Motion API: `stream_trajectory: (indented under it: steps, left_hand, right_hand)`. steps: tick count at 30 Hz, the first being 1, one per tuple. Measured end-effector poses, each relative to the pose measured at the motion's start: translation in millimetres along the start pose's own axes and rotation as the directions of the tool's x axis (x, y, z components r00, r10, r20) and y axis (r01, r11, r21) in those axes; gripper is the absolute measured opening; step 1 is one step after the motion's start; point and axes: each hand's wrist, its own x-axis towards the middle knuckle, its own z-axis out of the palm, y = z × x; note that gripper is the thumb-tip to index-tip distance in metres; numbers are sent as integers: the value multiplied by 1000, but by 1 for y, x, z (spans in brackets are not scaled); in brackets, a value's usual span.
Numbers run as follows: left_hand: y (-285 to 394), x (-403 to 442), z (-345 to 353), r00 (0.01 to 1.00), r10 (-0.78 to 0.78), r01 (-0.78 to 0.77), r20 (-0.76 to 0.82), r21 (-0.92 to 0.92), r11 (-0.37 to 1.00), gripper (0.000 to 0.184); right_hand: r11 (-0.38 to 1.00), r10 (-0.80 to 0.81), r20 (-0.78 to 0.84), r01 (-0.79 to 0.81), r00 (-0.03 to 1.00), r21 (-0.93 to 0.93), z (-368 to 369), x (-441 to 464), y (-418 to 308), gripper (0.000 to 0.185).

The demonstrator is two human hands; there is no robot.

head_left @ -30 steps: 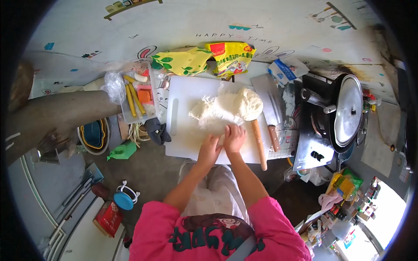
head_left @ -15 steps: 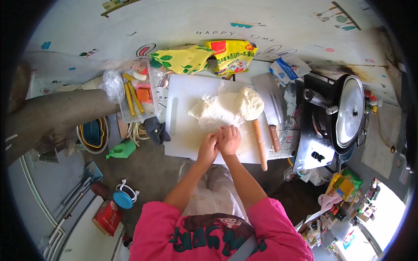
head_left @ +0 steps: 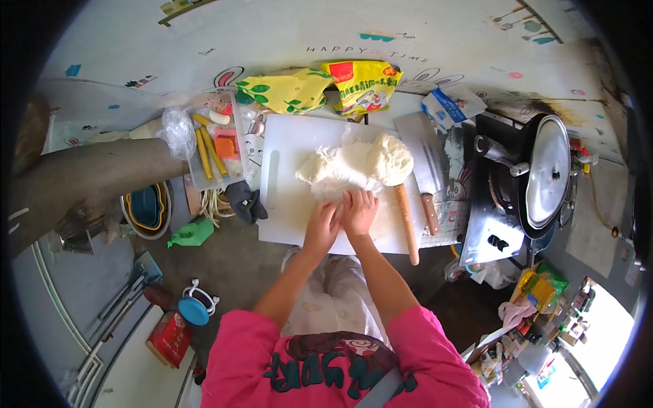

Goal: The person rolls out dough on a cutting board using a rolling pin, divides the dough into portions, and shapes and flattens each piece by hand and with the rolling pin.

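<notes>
Side by side over the near half of a white cutting board (head_left: 275, 211) are my left hand (head_left: 322, 226) and my right hand (head_left: 359, 214). Both have their fingers curled in, just in front of a heap of white flour (head_left: 340, 180). Whatever is between or under the fingers is hidden. A large lump of dough (head_left: 390, 160) sits at the board's back right, and a smaller piece of dough (head_left: 317, 169) lies in the flour on the left. The wooden rolling pin (head_left: 407, 228) rests right of my right hand, its far end by the large lump.
A cleaver (head_left: 423, 156) lies along the board's right side. Further right stands a stove (head_left: 490, 238) with a lidded pan (head_left: 547, 173). Yellow bags (head_left: 360, 88) stand behind the board. On the left is a plastic container (head_left: 236, 149) of vegetables beside a black cloth (head_left: 245, 202).
My hands have drawn slightly apart. The left has shifted a little left and upward, and the right a little upward. Dough, rolling pin and cleaver look unmoved on the work surface.
</notes>
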Motion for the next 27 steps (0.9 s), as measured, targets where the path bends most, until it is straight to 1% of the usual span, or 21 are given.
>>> stream_trajectory:
  steps: [2, 3, 6, 7, 10, 11, 12, 13, 14, 15, 17, 18, 19, 20, 21, 22, 23, 25, 26, 27]
  left_hand:
    - [6, -19, 1, 997, -51, 53, -63, 34, 998, 45]
    - [17, -21, 0, 969, -245, 243, -8, -116, 963, 39]
    - [11, -11, -2, 985, -173, 171, -16, -78, 982, 35]
    - [13, -8, -4, 969, -248, 248, 12, -100, 964, 32]
    - [4, -8, -13, 995, -53, 60, 82, -82, 995, 30]
    - [-2, -10, -15, 987, 10, -8, 160, -10, 1000, 31]
    - [-3, -15, -16, 984, -14, 14, 176, 1, 1000, 32]
    - [-3, -21, -16, 980, -40, 38, 193, 14, 999, 34]
    - [-2, -26, -15, 977, -62, 58, 204, 27, 998, 36]
    - [7, -33, -9, 994, -69, 68, 84, 10, 998, 42]
    - [19, -49, 7, 961, -276, 271, 13, -232, 934, 46]
    - [21, -47, 13, 934, -358, 328, -17, -359, 874, 48]
    - [20, -41, 16, 952, -302, 270, -59, -306, 913, 47]
    - [15, -33, 15, 960, -278, 260, -38, -251, 932, 46]
    - [13, -31, 9, 963, -271, 264, -11, -189, 946, 44]
    - [9, -30, 4, 963, -270, 271, 24, -125, 954, 43]
    - [5, -27, 3, 964, -267, 264, 12, -195, 945, 38]
    - [-5, -24, 1, 978, -196, 207, 75, -199, 958, 39]
    - [-10, -25, 2, 981, -165, 184, 105, -202, 962, 39]
    - [-10, -28, 3, 985, -149, 163, 90, -171, 972, 40]
  right_hand:
    - [998, -43, 22, 43, 999, -39, -4, 10, -7, 13]
    - [999, -33, 52, 34, 998, -15, -7, 11, -8, 15]
    - [990, 53, 121, -69, 991, 127, -11, 8, -5, 17]
    - [930, 146, 139, -184, 980, 318, -18, 3, -8, 23]
    - [917, 326, 296, -377, 898, 131, -31, -6, -16, 24]
    - [944, 294, 324, -326, 899, 47, -30, -11, -18, 21]
    - [979, 172, 239, -193, 956, 69, -24, -14, -15, 17]
    - [995, 44, 152, -57, 987, 82, -17, -17, -11, 15]
    - [993, -91, 59, 86, 994, 85, -9, -16, -5, 12]
    - [989, -143, 61, 140, 988, 52, -5, -11, -2, 11]
    - [990, -144, 105, 143, 984, 17, -8, -13, -4, 12]
    - [987, -160, 103, 161, 982, -6, -11, -5, -3, 13]
    - [994, -106, 135, 105, 985, 12, -10, -7, -1, 14]
    - [997, -36, 117, 27, 993, 70, -7, -8, 1, 15]
    - [955, 141, 140, -172, 980, 240, -13, -8, -3, 16]
    - [845, 310, 197, -365, 930, 391, -20, -10, -7, 16]
    - [881, 291, 185, -339, 939, 331, -23, -13, -8, 16]
    - [935, 260, 170, -292, 950, 201, -24, -22, -8, 14]
    - [968, 166, 125, -186, 978, 168, -21, -24, -5, 13]
    - [988, 67, 88, -79, 994, 133, -17, -22, -3, 13]
